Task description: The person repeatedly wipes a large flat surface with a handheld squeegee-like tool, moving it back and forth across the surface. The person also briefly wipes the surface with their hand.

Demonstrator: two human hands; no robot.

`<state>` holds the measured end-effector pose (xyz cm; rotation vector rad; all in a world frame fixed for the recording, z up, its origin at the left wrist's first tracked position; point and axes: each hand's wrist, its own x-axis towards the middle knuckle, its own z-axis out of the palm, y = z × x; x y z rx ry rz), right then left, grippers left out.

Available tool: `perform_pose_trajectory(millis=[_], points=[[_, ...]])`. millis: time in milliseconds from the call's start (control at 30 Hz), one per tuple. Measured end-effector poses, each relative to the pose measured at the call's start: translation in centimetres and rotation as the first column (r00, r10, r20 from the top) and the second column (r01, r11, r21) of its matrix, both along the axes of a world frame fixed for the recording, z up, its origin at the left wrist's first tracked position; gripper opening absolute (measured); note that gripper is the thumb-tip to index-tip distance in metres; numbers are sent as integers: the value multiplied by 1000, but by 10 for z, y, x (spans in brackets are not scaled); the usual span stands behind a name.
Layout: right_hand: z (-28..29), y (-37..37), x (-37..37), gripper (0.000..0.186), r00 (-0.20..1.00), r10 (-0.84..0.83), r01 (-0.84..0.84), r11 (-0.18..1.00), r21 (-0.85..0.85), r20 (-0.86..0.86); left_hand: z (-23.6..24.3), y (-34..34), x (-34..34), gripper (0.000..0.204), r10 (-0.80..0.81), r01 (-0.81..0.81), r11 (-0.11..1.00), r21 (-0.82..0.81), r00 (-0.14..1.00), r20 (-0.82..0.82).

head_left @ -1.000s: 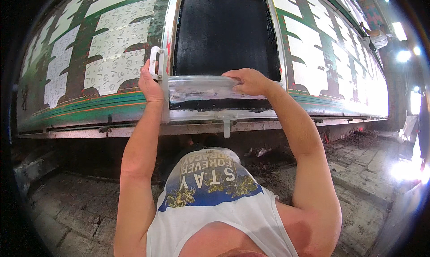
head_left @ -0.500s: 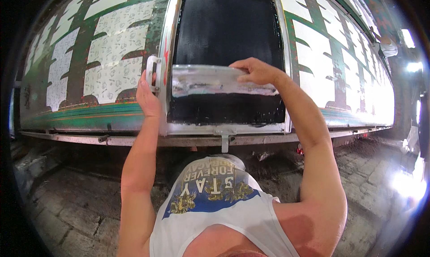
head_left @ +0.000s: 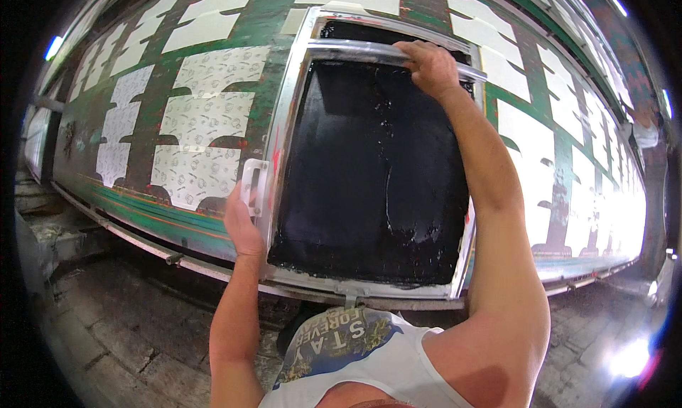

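Stone floor (head_left: 106, 308) at lower left, then long green table (head_left: 117, 198) running across, patterned white pieces (head_left: 209, 106) left of the frame, plain white pieces (head_left: 526, 141) right of it. Metal frame (head_left: 292, 109) lies flat on the table between them, holding a glossy black sheet (head_left: 369, 173). Left hand (head_left: 244, 223) at the frame's white side handle (head_left: 250, 168), cannot tell how far fingers close; right hand (head_left: 430, 67), arm outstretched, clamped on a long bar (head_left: 355, 47) crossing the frame's far end.

The white handle (head_left: 253, 164) partly hides the left fingers (head_left: 236, 200); the right hand (head_left: 432, 68) covers part of the squeegee (head_left: 355, 47); the lower edge crops the tank top (head_left: 391, 363).
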<state>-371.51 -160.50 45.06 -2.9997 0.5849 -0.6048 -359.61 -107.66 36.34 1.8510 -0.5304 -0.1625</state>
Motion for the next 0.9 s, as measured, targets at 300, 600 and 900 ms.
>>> perform_pose_trajectory(millis=[300, 600, 900], points=[[-6, -77, 50, 54, 977, -157, 163, 986, 33, -141, 0, 0, -5, 63, 34, -34, 999, -2, 998, -49], [1, -53, 50, 36, 933, -106, 117, 993, 11, -344, -10, 5, 1, 50, 46, -46, 999, 24, 999, -25], [12, 47, -14, 29, 905, 6, 24, 998, 64, -426, -18, 0, 2, 45, 45, -53, 996, -67, 992, -121]])
